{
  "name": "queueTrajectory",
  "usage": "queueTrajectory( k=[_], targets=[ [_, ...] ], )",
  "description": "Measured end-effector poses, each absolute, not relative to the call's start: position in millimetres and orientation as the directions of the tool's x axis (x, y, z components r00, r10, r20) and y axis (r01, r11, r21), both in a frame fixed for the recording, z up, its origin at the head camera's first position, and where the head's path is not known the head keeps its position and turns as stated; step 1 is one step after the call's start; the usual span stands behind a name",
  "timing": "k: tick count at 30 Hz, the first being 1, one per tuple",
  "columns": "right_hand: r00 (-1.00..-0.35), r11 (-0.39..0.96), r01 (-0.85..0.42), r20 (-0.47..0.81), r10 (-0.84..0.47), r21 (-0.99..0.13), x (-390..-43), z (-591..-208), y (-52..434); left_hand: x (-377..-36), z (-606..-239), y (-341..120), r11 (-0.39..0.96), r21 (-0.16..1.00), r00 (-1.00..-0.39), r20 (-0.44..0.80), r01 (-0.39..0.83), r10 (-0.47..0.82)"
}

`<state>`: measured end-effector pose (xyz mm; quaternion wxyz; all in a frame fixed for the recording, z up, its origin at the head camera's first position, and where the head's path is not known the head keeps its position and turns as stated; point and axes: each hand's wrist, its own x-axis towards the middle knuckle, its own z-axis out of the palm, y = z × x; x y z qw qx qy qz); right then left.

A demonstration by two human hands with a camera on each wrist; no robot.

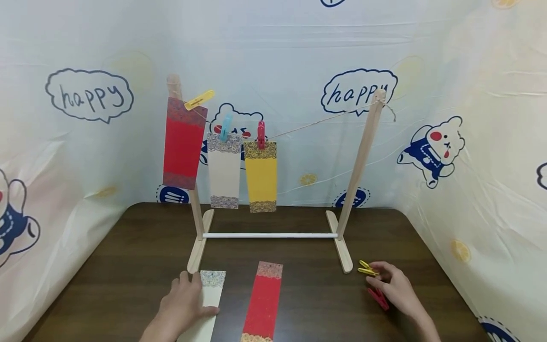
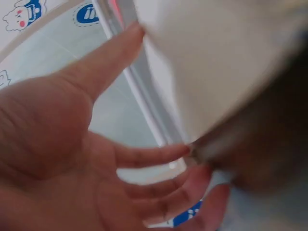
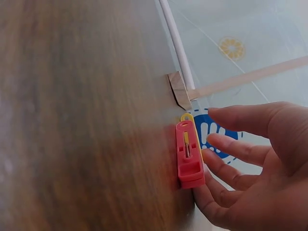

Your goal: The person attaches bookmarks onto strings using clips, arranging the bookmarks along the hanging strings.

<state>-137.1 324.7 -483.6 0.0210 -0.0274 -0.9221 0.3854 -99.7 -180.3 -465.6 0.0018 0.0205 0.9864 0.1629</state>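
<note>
My left hand spreads over a white card with a grey lace-patterned end on the table. Its thumb reaches the card's right edge and its fingers lie along the left side; in the left wrist view the white card spans between thumb and index fingertip. My right hand hovers at a yellow clothespin, thumb and fingers apart; whether a fingertip touches it I cannot tell. Just below lies a red clothespin, which partly hides the yellow one in the right wrist view.
Across a wooden stand runs a string. Clothespins hold a red card, a white card and a yellow card on its left part. Another red card lies on the table between the hands.
</note>
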Motion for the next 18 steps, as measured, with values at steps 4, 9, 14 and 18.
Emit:
queueTrajectory(
  k=[4, 9, 14, 18],
  targets=[
    [-0.997, 0.707, 0.038, 0.020, 0.073, -0.706, -137, -484, 323, -104, -456, -178, 0.941, 0.308, -0.986, -0.048, 0.137, 0.160],
    [-0.997, 0.711, 0.022, 0.038, 0.069, -0.703, -138, -485, 323, -109, -448, -176, 0.935, 0.296, -0.966, -0.103, 0.196, 0.235],
    [-0.996, 0.714, 0.013, 0.050, 0.068, -0.700, -139, -485, 323, -114, -442, -174, 0.940, 0.279, -0.957, -0.151, 0.198, 0.246],
    [-0.996, 0.714, 0.023, 0.044, 0.075, -0.700, -139, -486, 324, -118, -439, -174, 0.946, 0.278, -0.958, -0.179, 0.169, 0.224]
  ],
)
